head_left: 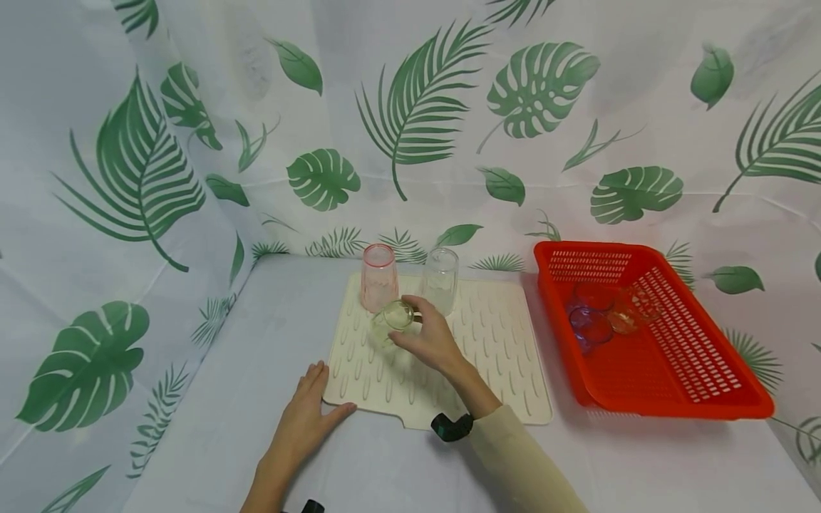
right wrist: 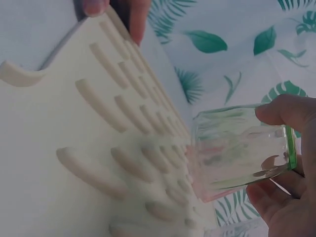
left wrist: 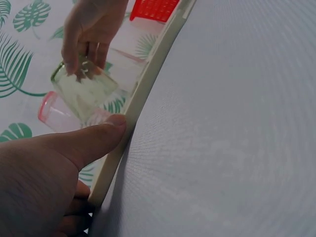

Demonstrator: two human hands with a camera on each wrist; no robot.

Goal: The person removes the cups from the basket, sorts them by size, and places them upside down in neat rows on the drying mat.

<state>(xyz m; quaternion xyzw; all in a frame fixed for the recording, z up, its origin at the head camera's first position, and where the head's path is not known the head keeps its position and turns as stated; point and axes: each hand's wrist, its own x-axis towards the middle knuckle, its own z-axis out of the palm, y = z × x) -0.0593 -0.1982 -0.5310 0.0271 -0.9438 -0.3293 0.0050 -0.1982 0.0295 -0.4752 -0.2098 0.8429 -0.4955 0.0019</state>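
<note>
My right hand [head_left: 435, 340] pinches a pale green drinking glass [head_left: 388, 324] near one end, thumb on one side and fingers on the other. The right wrist view shows that glass [right wrist: 224, 148] tilted close to a cream ridged drying mat [head_left: 494, 349]; whether it touches the mat I cannot tell. A pinkish glass [head_left: 378, 285] and a clear glass [head_left: 440, 285] stand at the mat's back edge, just beyond the green one. My left hand [head_left: 306, 420] rests at the mat's front left corner, its thumb [left wrist: 101, 140] against the edge, fingers mostly straight.
To the right of the mat stands a red perforated plastic basket [head_left: 667, 406]. Inside it lie a purple glass [head_left: 591, 326] and an orange-tinted glass [head_left: 631, 313]. A white cloth [head_left: 256, 335] covers the table, and a leaf-patterned curtain [head_left: 423, 214] hangs behind and at the sides.
</note>
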